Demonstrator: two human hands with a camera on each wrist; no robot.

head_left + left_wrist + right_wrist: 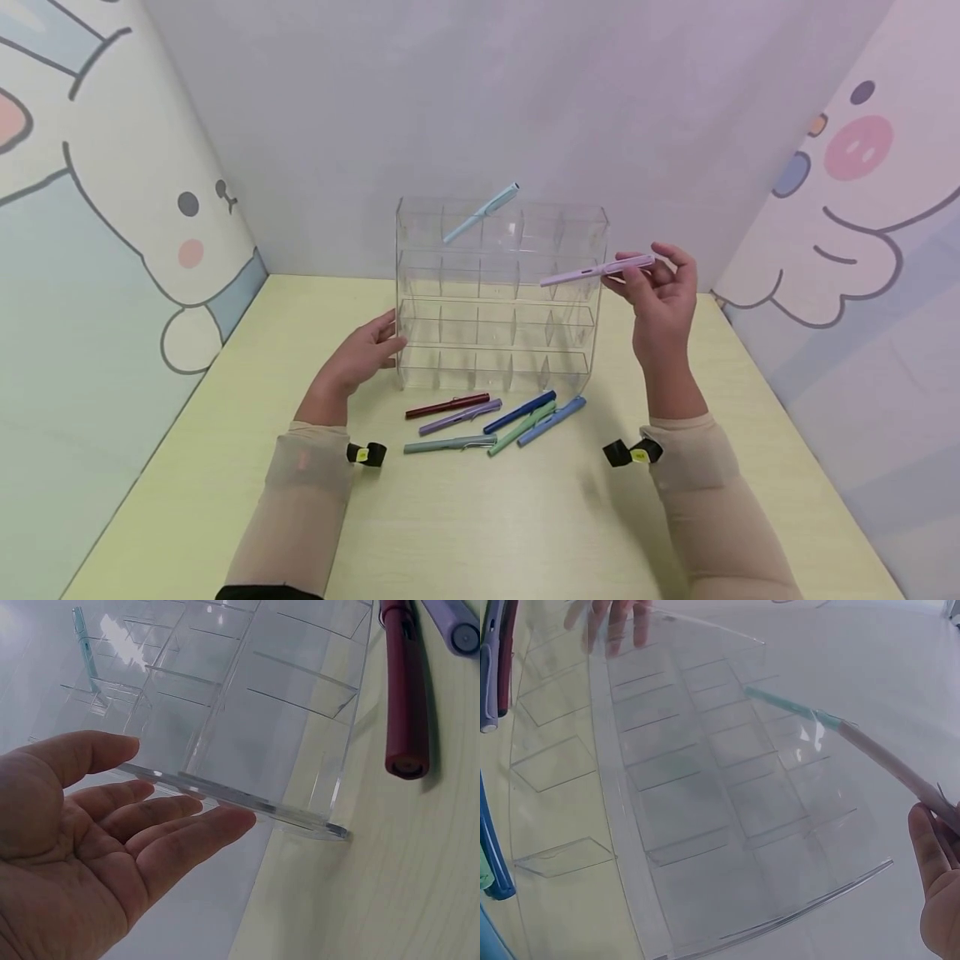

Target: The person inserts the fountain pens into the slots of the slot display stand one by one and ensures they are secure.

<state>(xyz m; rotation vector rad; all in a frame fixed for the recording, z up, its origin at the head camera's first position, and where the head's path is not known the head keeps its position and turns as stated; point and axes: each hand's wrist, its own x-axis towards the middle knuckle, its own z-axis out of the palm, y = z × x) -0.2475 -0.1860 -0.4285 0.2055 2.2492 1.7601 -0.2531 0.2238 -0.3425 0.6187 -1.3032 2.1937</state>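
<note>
My right hand [663, 296] pinches a pale pink-lilac pen [585, 272] by its capped end, in front of the upper right of a clear acrylic pen rack [495, 300]. The pen lies almost level, its free end pointing left. At the rack's left side, my left hand [365, 350] touches the side panel with loosely extended fingers, the thumb toward the front; the left wrist view shows these fingers [187, 844] along the panel's edge. A light blue pen [480, 214] leans to the right in a top-row compartment, second from the left.
Before the rack on the table [480, 533] lie several pens: dark red [447, 406], purple [460, 417], grey-green [450, 444], dark blue [520, 412], light green [522, 429] and blue [552, 422]. A plain wall [480, 92] stands behind, with cartoon-printed panels [127, 167] at both sides.
</note>
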